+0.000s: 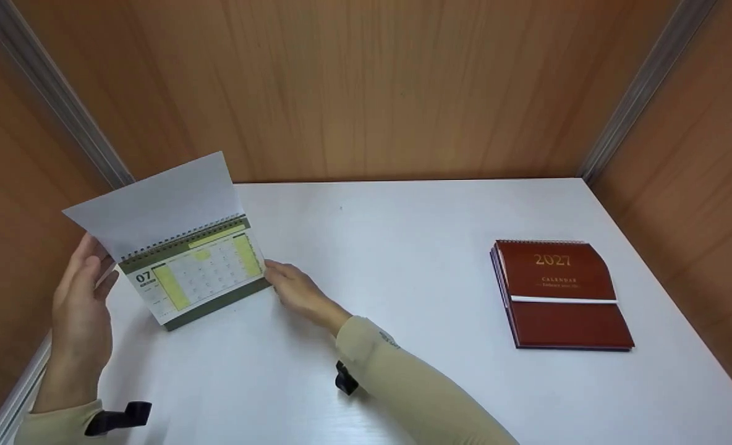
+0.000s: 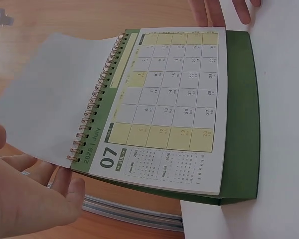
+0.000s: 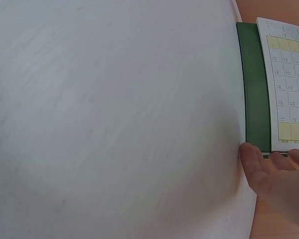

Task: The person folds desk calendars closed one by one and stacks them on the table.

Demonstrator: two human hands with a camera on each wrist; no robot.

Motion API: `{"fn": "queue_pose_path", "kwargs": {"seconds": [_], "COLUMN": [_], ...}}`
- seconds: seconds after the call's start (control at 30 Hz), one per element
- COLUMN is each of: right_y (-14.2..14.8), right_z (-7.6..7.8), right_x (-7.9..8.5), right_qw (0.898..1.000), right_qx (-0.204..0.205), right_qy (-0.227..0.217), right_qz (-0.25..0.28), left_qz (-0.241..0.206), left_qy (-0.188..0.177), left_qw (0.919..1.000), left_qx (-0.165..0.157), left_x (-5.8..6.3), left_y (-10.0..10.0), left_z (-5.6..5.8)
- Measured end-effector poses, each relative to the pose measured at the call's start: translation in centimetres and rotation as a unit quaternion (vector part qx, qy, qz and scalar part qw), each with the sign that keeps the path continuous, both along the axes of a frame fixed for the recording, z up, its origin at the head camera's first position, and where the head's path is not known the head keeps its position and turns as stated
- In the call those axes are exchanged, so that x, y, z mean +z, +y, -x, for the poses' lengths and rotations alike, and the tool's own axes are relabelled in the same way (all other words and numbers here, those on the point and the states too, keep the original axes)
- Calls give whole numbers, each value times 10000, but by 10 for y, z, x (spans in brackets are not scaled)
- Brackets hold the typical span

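Observation:
A green desk calendar (image 1: pixel 199 272) with a wire spiral, open at July, stands tilted on the left of the table in the head view. Its white turned-up page (image 1: pixel 162 198) slants back from the spiral. At the calendar's left end is my left hand (image 1: pixel 85 321), its loosely bent fingers under the page's edge near the spiral. My right hand (image 1: pixel 301 293) grips the lower right edge of the calendar. The left wrist view shows the July sheet (image 2: pixel 174 99) and the green base (image 2: pixel 241 119) close up. In the right wrist view, fingertips (image 3: pixel 249 154) touch the base's edge.
A dark red 2027 calendar (image 1: pixel 557 266) with a white band (image 1: pixel 564 300) across it lies on the right of the white table (image 1: pixel 391 247). Wooden panels (image 1: pixel 366 86) with metal corner strips (image 1: pixel 644 93) enclose the table at the back and both sides.

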State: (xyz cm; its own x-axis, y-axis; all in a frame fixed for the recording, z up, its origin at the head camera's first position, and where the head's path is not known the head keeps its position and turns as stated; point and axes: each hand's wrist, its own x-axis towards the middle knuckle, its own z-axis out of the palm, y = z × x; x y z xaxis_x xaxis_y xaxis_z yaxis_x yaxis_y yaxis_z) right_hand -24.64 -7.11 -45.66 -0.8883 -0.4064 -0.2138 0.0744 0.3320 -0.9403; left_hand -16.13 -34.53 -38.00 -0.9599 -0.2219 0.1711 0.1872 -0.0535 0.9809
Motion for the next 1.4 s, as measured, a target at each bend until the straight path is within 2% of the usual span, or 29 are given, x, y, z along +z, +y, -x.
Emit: {"fn": "queue_pose_path", "kwargs": {"seconds": [0.3, 0.47, 0.67, 0.83, 1.0, 1.23, 1.4], "right_y": [1, 3, 7, 12, 14, 16, 17], "right_z": [2, 3, 3, 5, 5, 5, 5], "right_x": [-1, -2, -3, -2, -1, -3, -2], "right_qw": [9994, 9990, 9989, 9982, 9982, 9973, 9970], "right_qx": [6, -21, 142, 278, 297, 297, 268], "right_qy": [-274, -340, -301, -330, -292, -320, -337], "right_qz": [187, 303, 343, 408, 433, 590, 641], "left_qz": [141, -81, -208, -165, -23, 207, 541], "left_qy": [289, 436, 507, 510, 520, 321, 204], "left_qw": [9991, 9986, 9979, 9974, 9959, 9958, 9940], "left_qx": [-274, -301, -353, -481, -741, -829, -930], "left_x": [-11, -13, -16, -20, -24, -32, -39], "left_y": [5, 9, 12, 14, 15, 13, 12], "left_z": [-5, -8, -12, -17, -23, -27, -29]}}
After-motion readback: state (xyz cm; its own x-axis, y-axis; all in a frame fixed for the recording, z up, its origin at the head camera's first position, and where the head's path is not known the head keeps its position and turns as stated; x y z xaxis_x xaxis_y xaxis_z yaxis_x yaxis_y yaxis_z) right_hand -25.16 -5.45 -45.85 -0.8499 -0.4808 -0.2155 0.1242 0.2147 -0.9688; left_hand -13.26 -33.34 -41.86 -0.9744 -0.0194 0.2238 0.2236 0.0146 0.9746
